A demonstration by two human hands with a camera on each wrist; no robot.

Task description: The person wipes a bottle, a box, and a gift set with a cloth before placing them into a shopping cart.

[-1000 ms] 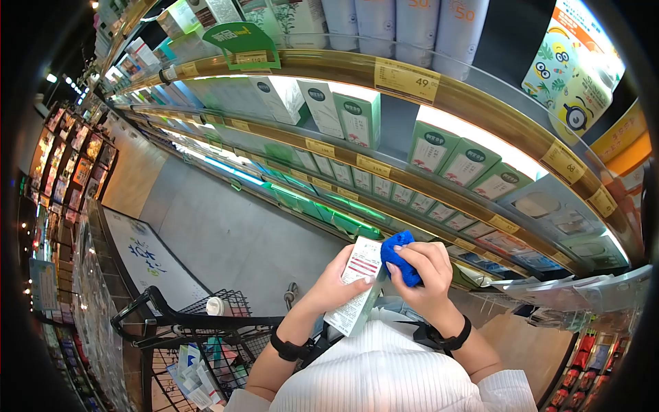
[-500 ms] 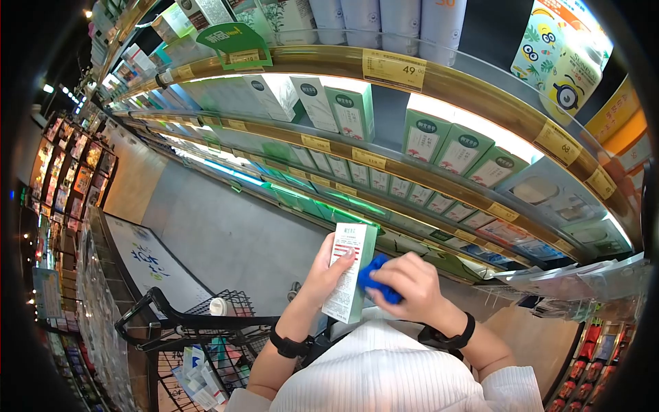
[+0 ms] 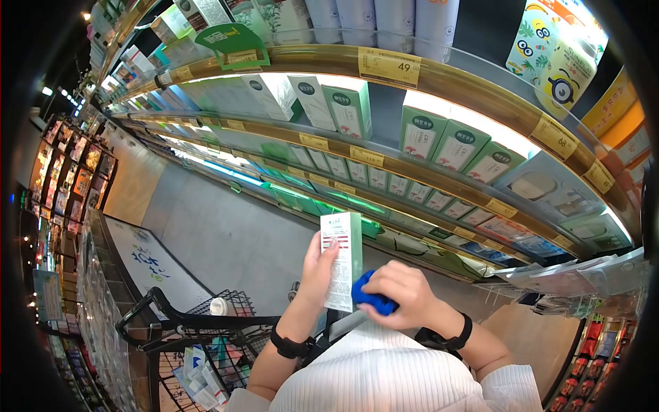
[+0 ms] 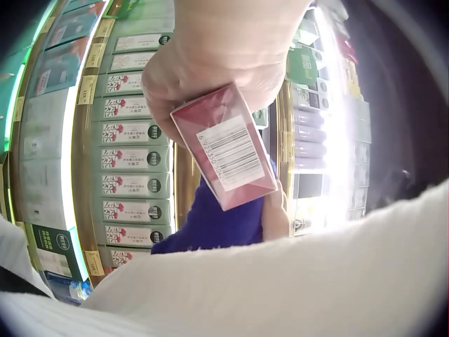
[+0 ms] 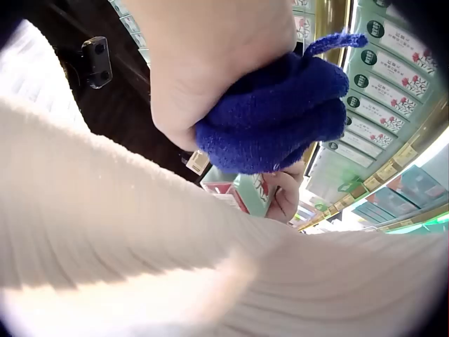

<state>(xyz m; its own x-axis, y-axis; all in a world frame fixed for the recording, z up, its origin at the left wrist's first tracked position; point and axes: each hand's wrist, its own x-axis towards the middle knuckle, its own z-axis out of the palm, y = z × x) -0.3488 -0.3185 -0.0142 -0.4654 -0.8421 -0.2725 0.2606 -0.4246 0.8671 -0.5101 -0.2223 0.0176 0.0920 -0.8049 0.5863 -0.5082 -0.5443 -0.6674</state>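
Head view: cloth [image 3: 377, 303] sat by lower corner of box [image 3: 340, 278]
Left hand [image 3: 316, 273]: gripped box
Right hand [image 3: 408, 295]: curled round cloth
Wiping: probably wanted light strokes

"Where could a hand pass?"
"Left of centre in the head view, over the grey floor [image 3: 226, 220], open between the cart [image 3: 154, 309] and the shelving [image 3: 309, 62]."
"Lower left?"
"The cart stands in the way, its handle [image 3: 230, 321] jutting toward centre."
"Between the left hand [image 3: 316, 271] and right hand [image 3: 405, 295]?"
"Filled by the box [image 3: 338, 292] and blue cloth [image 3: 369, 294]; whether those two touch, I can't quite tell."
"Upper centre?"
"A gap between green cartons [image 3: 348, 113], shelf rails crossing above and below."
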